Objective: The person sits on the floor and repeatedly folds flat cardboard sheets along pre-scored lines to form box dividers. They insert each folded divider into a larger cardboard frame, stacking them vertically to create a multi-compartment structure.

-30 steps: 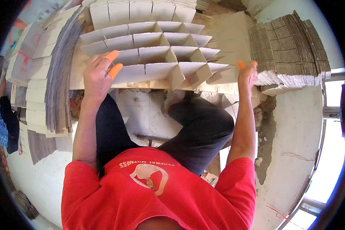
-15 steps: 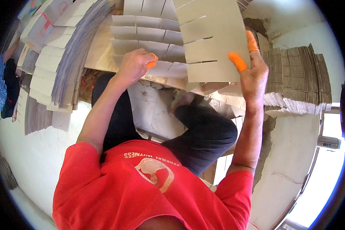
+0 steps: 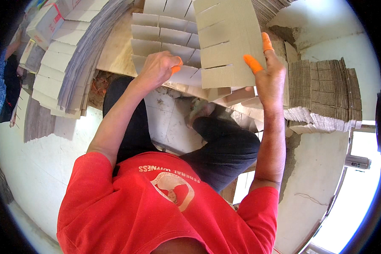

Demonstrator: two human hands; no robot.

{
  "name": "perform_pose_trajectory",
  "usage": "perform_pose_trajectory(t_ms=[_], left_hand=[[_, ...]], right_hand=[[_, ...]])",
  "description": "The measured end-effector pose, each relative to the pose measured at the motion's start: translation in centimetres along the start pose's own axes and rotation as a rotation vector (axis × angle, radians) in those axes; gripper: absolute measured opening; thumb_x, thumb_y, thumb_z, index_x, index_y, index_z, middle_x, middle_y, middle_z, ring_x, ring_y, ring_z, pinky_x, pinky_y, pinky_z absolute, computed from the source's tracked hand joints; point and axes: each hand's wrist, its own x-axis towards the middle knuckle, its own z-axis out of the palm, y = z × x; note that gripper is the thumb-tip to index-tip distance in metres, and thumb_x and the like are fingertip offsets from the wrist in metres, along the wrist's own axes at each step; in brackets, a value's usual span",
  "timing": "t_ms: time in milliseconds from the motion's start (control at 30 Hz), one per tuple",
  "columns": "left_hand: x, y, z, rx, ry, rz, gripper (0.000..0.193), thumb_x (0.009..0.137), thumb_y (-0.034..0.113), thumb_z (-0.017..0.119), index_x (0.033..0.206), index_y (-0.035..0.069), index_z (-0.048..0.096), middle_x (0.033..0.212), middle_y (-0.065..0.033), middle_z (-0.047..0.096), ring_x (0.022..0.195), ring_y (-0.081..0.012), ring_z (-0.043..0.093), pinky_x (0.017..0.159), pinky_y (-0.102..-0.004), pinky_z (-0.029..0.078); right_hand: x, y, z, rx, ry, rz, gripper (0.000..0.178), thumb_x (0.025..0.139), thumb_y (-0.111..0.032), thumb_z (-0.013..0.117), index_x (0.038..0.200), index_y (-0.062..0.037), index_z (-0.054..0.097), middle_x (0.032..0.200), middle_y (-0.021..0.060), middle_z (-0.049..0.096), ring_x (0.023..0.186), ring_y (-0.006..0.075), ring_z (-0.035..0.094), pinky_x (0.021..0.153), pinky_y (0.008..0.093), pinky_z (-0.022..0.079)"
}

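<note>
My right hand (image 3: 271,78), with orange finger covers on its thumb and a finger, grips the right edge of a slotted cardboard sheet (image 3: 224,44). The sheet is tilted and has several parallel slits cut in from its left side. Left of it lies a cardboard divider grid (image 3: 167,36) of interlocked strips. Over the near part of this grid is my left hand (image 3: 158,70), its fingers curled in and its orange-covered tips pressed together. Whatever those tips pinch is hidden. Part of the grid is behind the sheet.
On the left stands a long row of slotted cardboard sheets (image 3: 57,70), with a white box (image 3: 44,25) beside it. Another cardboard stack (image 3: 321,91) stands at the right. The grid rests on a wooden board (image 3: 118,55), above my dark-trousered legs (image 3: 224,148).
My right hand and the cardboard sheet have moved a little left, closer to my left hand. My left hand stays curled at the grid, while the whole view has shifted slightly.
</note>
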Motion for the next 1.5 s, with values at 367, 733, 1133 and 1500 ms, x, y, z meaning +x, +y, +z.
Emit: perform_pose_trajectory(t_ms=[367,733,1133,1500], left_hand=[[0.2,-0.3,0.1,0.022,-0.067,-0.026,0.012,0.073,0.01,0.068,0.084,0.007,0.066,0.077,-0.0122,0.062,0.073,-0.0306,0.062,0.062,-0.0395,0.048],[0.3,-0.6,0.4,0.017,-0.07,0.003,0.012,0.073,0.011,0.067,0.084,0.007,0.066,0.076,-0.009,0.062,0.072,-0.0279,0.06,0.062,-0.0395,0.048],[1.0,-0.2,0.3,0.053,-0.087,-0.057,0.01,0.073,0.013,0.067,0.082,0.009,0.067,0.073,-0.0116,0.06,0.071,-0.0303,0.06,0.061,-0.0415,0.047],[1.0,-0.8,0.7,0.037,-0.09,-0.071,0.007,0.073,0.01,0.067,0.08,0.008,0.067,0.075,-0.0125,0.062,0.071,-0.0311,0.061,0.061,-0.0411,0.047]], right_hand=[[0.5,0.5,1.2,-0.086,-0.06,-0.097,0.062,0.082,0.0,0.062,0.138,-0.0113,0.039,0.109,0.014,0.063,0.065,0.011,0.062,0.037,0.0232,0.052],[0.5,-0.3,2.5,-0.184,-0.101,-0.079,0.061,0.082,0.002,0.06,0.138,-0.0114,0.04,0.105,0.0134,0.065,0.06,0.0111,0.06,0.034,0.0241,0.045],[2.8,2.0,6.0,-0.138,-0.323,-0.142,0.061,0.083,0.004,0.057,0.138,-0.0109,0.037,0.092,0.0137,0.065,0.039,0.0143,0.049,0.033,0.0287,0.04],[1.8,1.3,7.4,-0.303,-0.467,-0.24,0.076,0.072,0.004,0.061,0.133,0.0174,0.017,0.076,0.0281,0.06,0.072,0.0418,0.061,0.063,0.0455,0.049]])
